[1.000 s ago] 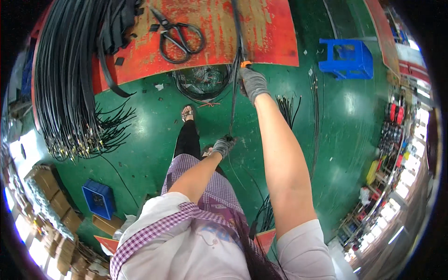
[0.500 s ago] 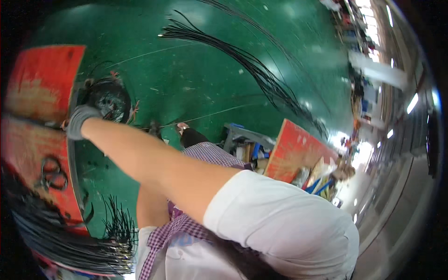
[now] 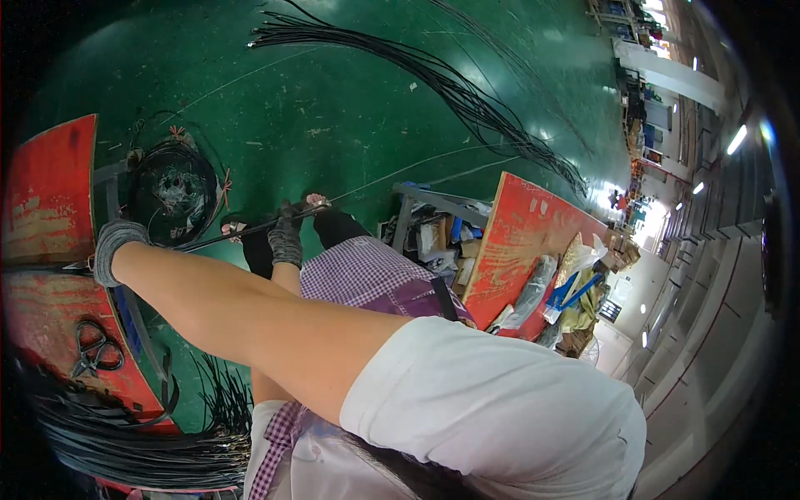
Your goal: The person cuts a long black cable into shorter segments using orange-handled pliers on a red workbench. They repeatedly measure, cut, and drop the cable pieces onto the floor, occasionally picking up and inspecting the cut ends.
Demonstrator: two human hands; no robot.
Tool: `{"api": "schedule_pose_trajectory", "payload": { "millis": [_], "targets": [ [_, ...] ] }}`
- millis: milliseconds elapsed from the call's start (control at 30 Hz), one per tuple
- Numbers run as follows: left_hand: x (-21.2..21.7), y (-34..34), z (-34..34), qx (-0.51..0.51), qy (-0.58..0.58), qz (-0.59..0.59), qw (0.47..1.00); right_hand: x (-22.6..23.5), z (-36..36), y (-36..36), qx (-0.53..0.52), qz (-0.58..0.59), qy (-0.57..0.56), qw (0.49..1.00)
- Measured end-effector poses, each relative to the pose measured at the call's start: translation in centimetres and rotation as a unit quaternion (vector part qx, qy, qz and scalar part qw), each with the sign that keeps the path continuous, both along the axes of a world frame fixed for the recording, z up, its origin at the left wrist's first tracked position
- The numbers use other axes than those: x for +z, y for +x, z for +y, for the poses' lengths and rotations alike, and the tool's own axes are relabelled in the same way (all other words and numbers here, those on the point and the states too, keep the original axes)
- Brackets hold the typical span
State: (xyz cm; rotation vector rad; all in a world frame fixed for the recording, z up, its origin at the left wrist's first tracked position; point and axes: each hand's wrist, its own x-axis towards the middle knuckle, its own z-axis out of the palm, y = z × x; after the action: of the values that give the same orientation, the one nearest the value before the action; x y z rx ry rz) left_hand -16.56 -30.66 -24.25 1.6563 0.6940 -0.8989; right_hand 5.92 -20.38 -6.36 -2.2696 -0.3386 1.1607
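My right arm reaches across to the left. Its grey-gloved right hand (image 3: pixel 121 247) is at the edge of a red board tabletop (image 3: pixel 50 308), closed around thin black cables (image 3: pixel 221 239); the fingers are partly hidden. My left hand (image 3: pixel 286 236), also in a grey glove, is closed on the same cables farther right, below my knees and near my feet. Between the hands the cables run slightly slanted. Left of the right hand, a dark strand continues over the tabletop. Black-handled scissors (image 3: pixel 98 346) lie on the board nearby.
A coil of black cable (image 3: pixel 173 190) in a round holder stands beyond my right hand. Bundled black cables (image 3: pixel 142 454) lie lower left; a long bundle (image 3: pixel 417 75) lies on the green floor (image 3: pixel 333 117). A second red board (image 3: pixel 533 250) and a bin of scraps (image 3: pixel 437 237) are right.
The view has shifted and sharpened. My left glove, barely visible before, now shows on the cables near my feet. My right hand stays by the table edge.
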Motion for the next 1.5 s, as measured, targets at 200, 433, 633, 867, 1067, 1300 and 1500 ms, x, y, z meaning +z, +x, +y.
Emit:
{"api": "schedule_pose_trajectory", "payload": {
  "millis": [200, 433, 633, 867, 1067, 1300, 1500],
  "targets": [
    [0.4, -0.4, 0.3, 0.008, -0.001, 0.01, 1.0, 2.5, -1.8, 0.5, -0.01, -0.006, -0.009, 1.0],
    [-0.2, -1.4, -0.8, 0.039, -0.018, -0.008, 0.999, 5.1, -3.9, -0.4, -0.003, 0.007, 0.076, 0.997],
    [0.1, -0.4, -7.0, -0.029, -0.054, -0.05, 0.997, 8.9, -4.3, 1.4, 0.07, -0.017, 0.009, 0.997],
    [1.8, 3.6, -4.5, 0.047, -0.066, -0.021, 0.996, 4.2, -1.6, -0.4, 0.278, -0.173, -0.025, 0.945],
    [2.0, 3.7, -6.9, 0.053, -0.079, -0.013, 0.995, 2.8, -2.4, 0.3, 0.177, -0.18, 0.004, 0.968],
    [2.1, 2.4, -7.0, 0.071, -0.077, 0.002, 0.994, 4.3, -2.5, 0.6, 0.243, -0.117, -0.054, 0.961],
    [2.0, 2.0, -7.4, 0.085, -0.084, 0.007, 0.993, 3.9, -2.7, 0.7, 0.293, -0.211, -0.036, 0.932]
  ]
}}
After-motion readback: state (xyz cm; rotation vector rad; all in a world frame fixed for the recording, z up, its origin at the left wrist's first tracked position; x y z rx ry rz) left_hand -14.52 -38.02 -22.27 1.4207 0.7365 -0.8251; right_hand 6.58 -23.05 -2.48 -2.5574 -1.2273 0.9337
